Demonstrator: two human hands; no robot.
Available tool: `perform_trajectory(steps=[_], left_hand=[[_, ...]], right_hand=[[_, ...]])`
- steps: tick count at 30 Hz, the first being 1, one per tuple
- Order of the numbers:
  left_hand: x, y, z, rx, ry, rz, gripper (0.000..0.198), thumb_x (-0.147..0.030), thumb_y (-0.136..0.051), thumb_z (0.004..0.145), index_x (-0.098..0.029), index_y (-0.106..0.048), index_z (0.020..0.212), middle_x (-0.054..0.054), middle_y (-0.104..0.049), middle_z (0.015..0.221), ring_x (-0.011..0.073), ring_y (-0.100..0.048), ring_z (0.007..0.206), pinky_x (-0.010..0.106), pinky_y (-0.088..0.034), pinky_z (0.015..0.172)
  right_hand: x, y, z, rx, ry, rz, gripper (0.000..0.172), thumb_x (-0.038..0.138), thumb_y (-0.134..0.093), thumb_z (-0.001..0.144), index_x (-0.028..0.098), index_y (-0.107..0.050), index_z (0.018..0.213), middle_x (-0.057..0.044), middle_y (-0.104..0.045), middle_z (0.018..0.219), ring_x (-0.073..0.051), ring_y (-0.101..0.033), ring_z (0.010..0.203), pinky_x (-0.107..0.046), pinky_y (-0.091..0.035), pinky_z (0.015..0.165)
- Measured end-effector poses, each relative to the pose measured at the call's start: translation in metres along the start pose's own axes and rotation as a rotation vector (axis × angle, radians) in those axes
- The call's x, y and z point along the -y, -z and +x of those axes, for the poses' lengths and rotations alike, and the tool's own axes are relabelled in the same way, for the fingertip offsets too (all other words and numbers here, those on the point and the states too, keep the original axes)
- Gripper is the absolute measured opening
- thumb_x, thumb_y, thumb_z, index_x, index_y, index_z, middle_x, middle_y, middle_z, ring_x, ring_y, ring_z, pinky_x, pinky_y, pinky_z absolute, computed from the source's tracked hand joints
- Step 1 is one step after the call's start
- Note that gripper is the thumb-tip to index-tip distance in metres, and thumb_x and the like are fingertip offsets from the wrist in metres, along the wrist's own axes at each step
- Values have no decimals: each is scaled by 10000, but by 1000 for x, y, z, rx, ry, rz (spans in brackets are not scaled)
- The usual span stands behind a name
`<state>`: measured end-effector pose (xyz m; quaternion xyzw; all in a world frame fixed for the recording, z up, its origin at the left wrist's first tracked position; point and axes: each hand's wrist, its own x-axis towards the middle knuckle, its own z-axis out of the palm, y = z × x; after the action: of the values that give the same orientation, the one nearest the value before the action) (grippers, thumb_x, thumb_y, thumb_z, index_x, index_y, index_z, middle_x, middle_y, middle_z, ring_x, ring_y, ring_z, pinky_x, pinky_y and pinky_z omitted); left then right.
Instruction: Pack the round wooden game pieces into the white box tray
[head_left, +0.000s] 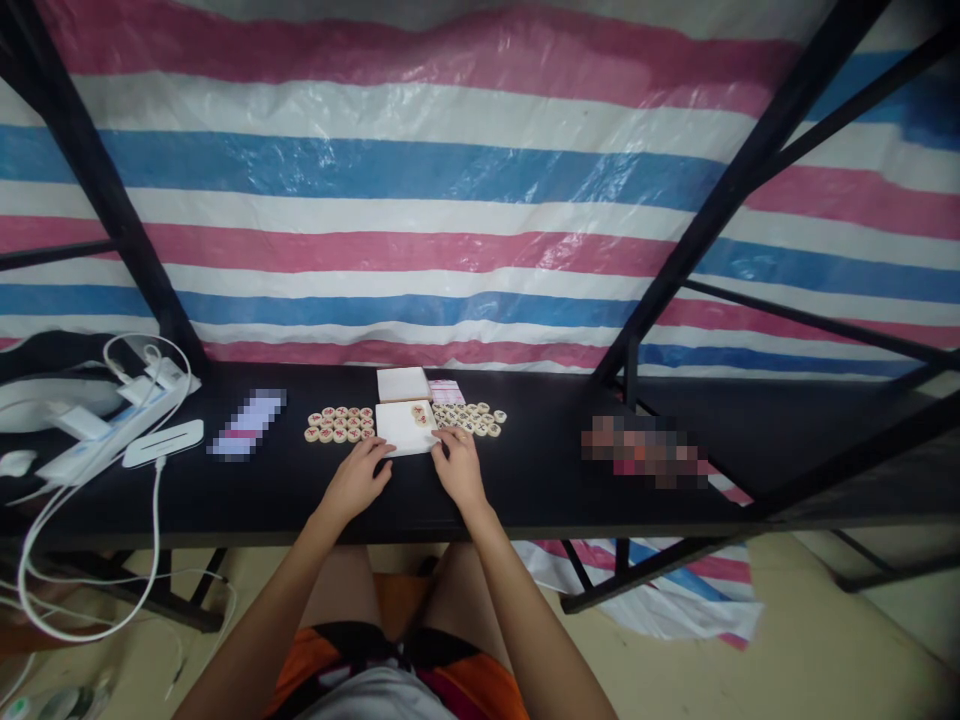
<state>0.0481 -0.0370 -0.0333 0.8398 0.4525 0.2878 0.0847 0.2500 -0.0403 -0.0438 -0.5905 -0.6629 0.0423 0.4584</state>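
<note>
A shallow white box lies in front of me, with a few round Chinese chess pieces in its far right corner. My left hand grips its near left corner, fingers on the rim and thumb below. On the opposite side my right hand holds the right edge, its fingers bent over the rim. Red-marked Chinese chess pieces stand in rows left of the box. Dark-marked pieces are grouped to the right, close to my right fingers. Behind is a second white box part, perhaps the lid.
A pink-and-white paper lies behind the pieces. To the left are a blurred-out phone-like object, a white charging pad and a power strip with cables. A pixelated item is at right. Black frame bars flank the black tabletop.
</note>
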Motion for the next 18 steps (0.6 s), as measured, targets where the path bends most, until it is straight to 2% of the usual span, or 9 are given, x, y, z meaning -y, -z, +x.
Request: perform_trajectory(steps=[5, 8, 13, 18], left_hand=[[-1, 1, 0, 0, -2, -7, 268, -224, -464, 876, -200, -608, 1100, 75, -566, 1146, 215, -524, 1087, 369, -450, 942], [-2, 2, 0, -8, -11, -16, 261, -220, -469, 871, -205, -613, 1089, 70, -574, 1129, 208, -532, 1065, 360, -455, 928], [-3, 3, 1, 15, -23, -30, 253, -224, -461, 877, -207, -620, 1073, 61, -588, 1089, 197, -541, 1032, 348, -455, 917], [-3, 3, 1, 2, -30, -49, 246, -220, -451, 877, -213, -626, 1048, 52, -593, 1061, 191, -543, 1023, 339, -454, 915]], right_hand=[[5, 2, 0, 12, 55, -73, 288, 202, -463, 852, 155, -680, 1035, -115, -611, 1042, -241, -510, 1039, -388, -417, 957], [8, 2, 0, 51, 112, -110, 295, 265, -459, 887, 171, -665, 1075, -119, -610, 1109, -259, -490, 1118, -426, -392, 983], [10, -1, -2, 105, 175, -185, 335, 338, -434, 922, 174, -649, 1118, -124, -573, 1236, -288, -380, 1278, -479, -309, 1054], [10, -4, -4, 133, 163, -235, 381, 394, -416, 929, 177, -626, 1161, -133, -454, 1382, -317, -289, 1344, -533, -273, 1061]])
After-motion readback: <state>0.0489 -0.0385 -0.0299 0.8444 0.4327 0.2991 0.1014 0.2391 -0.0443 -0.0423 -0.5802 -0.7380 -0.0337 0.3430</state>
